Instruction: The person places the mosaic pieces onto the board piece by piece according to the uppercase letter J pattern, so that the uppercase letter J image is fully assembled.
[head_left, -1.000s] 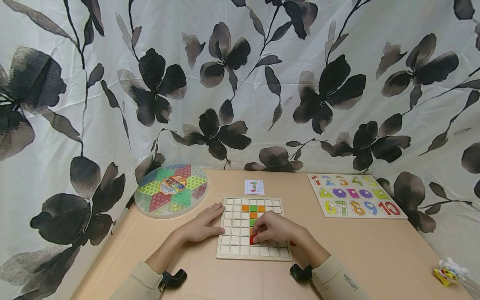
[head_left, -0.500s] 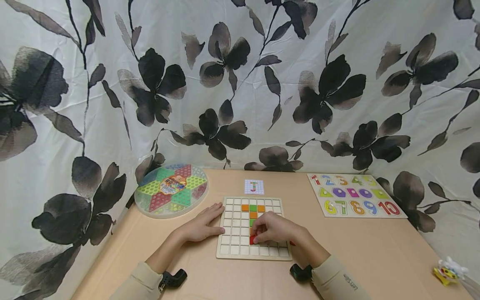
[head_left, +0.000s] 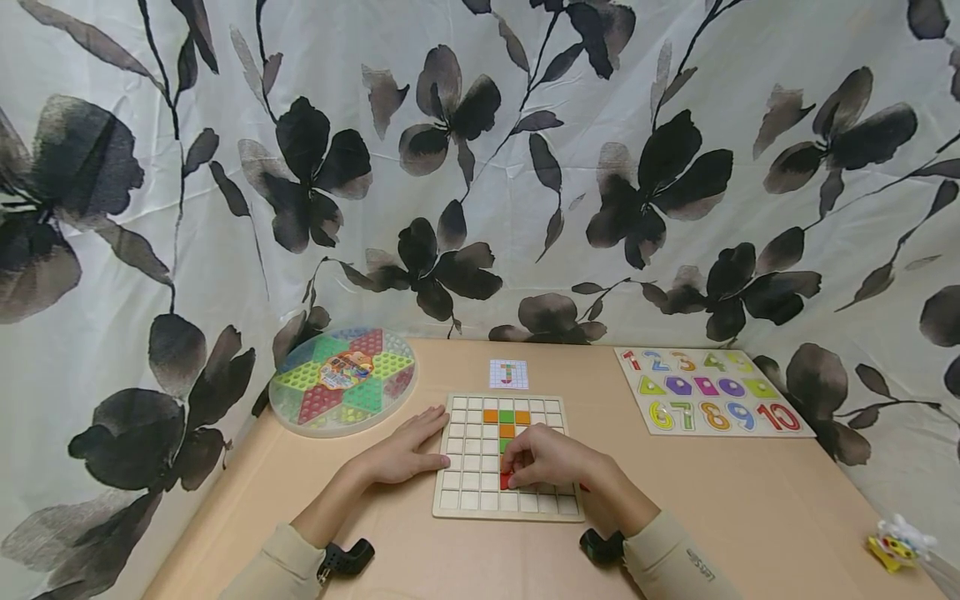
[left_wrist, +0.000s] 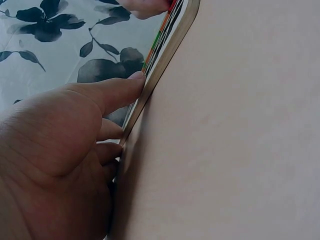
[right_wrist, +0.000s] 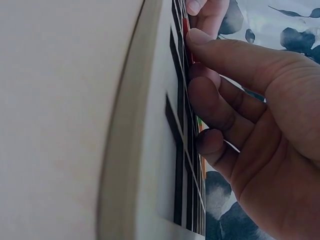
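A pale gridded board (head_left: 468,483) of small squares lies on the table. Orange and green tiles (head_left: 507,416) form a short row near its far edge, with a column running toward me. My right hand (head_left: 551,457) is over the board, its thumb and forefinger pinching a red tile (head_left: 505,482) at the near end of that column. The right wrist view shows the thumb tip against the red tile (right_wrist: 185,30), other fingers curled close over the grid. My left hand (head_left: 397,450) rests at the board's left side, fingers extended, thumb touching the board's edge (left_wrist: 170,55).
A small card with a coloured grid pattern (head_left: 508,374) lies beyond the board. A round star-patterned game board (head_left: 322,412) is at the back left, a number puzzle (head_left: 712,400) at the back right. A small yellow-and-white toy (head_left: 896,546) sits far right. Floral cloth (head_left: 555,208) hangs behind.
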